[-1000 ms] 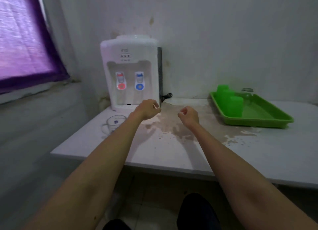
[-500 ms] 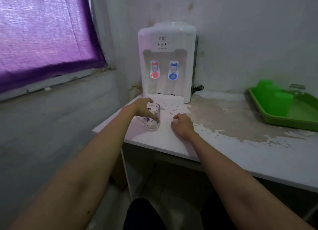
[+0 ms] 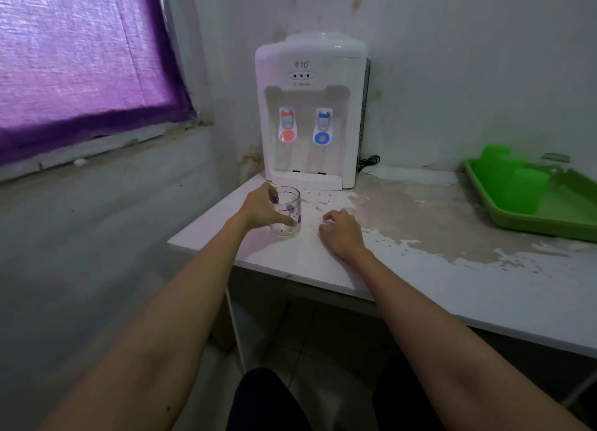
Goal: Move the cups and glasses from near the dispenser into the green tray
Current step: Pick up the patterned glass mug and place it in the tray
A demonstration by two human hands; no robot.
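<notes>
L hand [image 3: 261, 209] gripping glass [image 3: 286, 211] on table [image 3: 420, 279] | R hand [image 3: 340, 233] loosely curled, empty | nr dispenser [image 3: 310, 111]

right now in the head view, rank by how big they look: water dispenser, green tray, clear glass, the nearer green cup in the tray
1. water dispenser
2. green tray, though cut off by the frame edge
3 and 4. green cup and clear glass: the cup looks slightly bigger but sits farther away, so unsure

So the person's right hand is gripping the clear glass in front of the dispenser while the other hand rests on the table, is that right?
Not quite: the head view shows the left hand gripping the clear glass in front of the dispenser, while the right hand rests on the table.
</notes>
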